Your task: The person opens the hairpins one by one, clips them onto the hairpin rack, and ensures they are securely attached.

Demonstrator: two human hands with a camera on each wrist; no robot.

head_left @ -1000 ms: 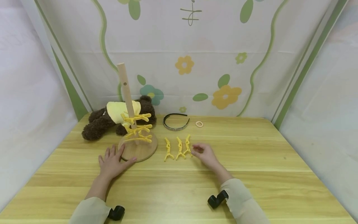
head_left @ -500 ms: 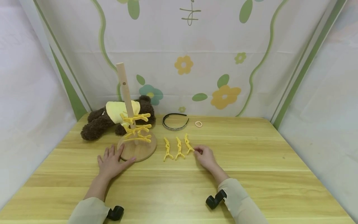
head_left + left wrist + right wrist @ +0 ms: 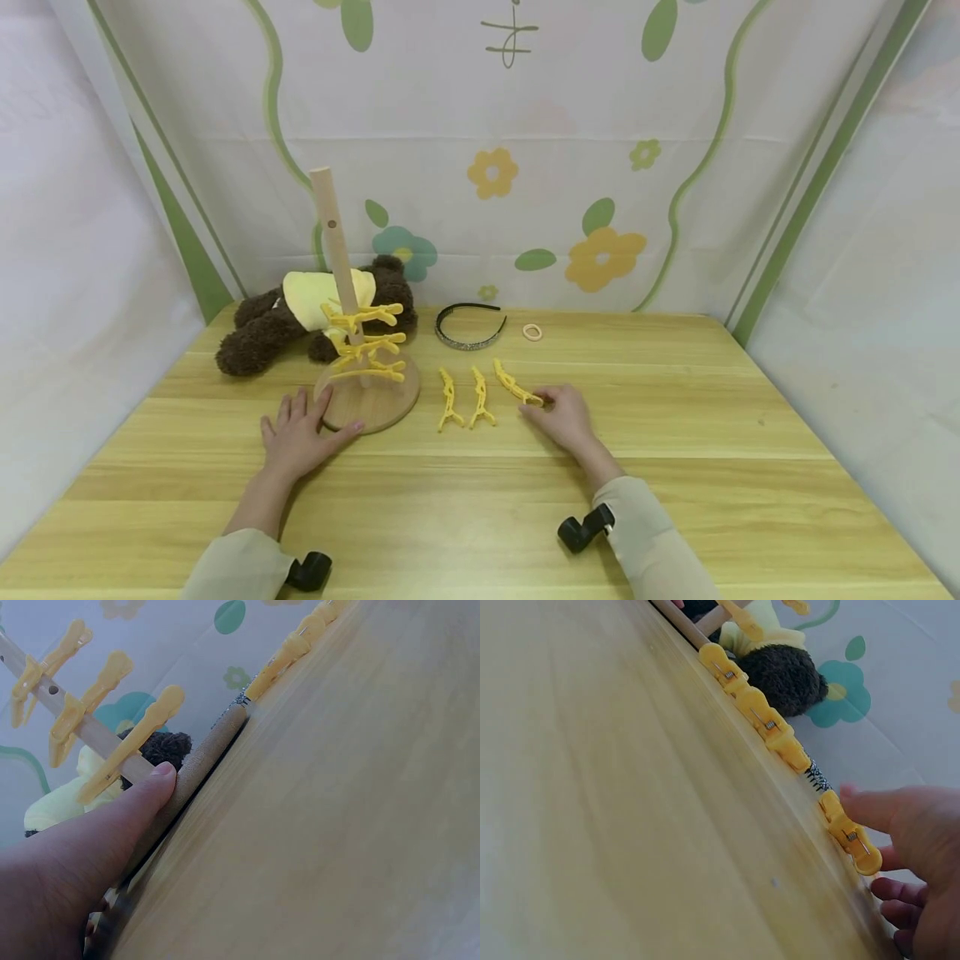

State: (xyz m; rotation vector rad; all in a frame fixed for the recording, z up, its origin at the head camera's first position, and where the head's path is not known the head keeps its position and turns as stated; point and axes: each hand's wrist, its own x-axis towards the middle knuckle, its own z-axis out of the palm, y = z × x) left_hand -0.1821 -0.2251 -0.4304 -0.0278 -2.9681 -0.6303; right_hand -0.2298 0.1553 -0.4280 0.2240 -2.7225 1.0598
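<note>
The rightmost yellow alligator hair clip (image 3: 517, 391), on the tabletop (image 3: 465, 517), slants forward-left from the nearer right hand (image 3: 562, 417), thumb and fingers straddling its lever end, pinching or not I cannot tell, while the left hand (image 3: 300, 442) spreads by the wooden base (image 3: 375, 412).

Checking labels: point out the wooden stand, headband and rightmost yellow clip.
Wooden stand (image 3: 342, 271): head view, on its upright post.
Headband (image 3: 467, 345): head view, sparkly near side.
Rightmost yellow clip (image 3: 847, 829): right wrist view, mid-body, beside its spring.
</note>
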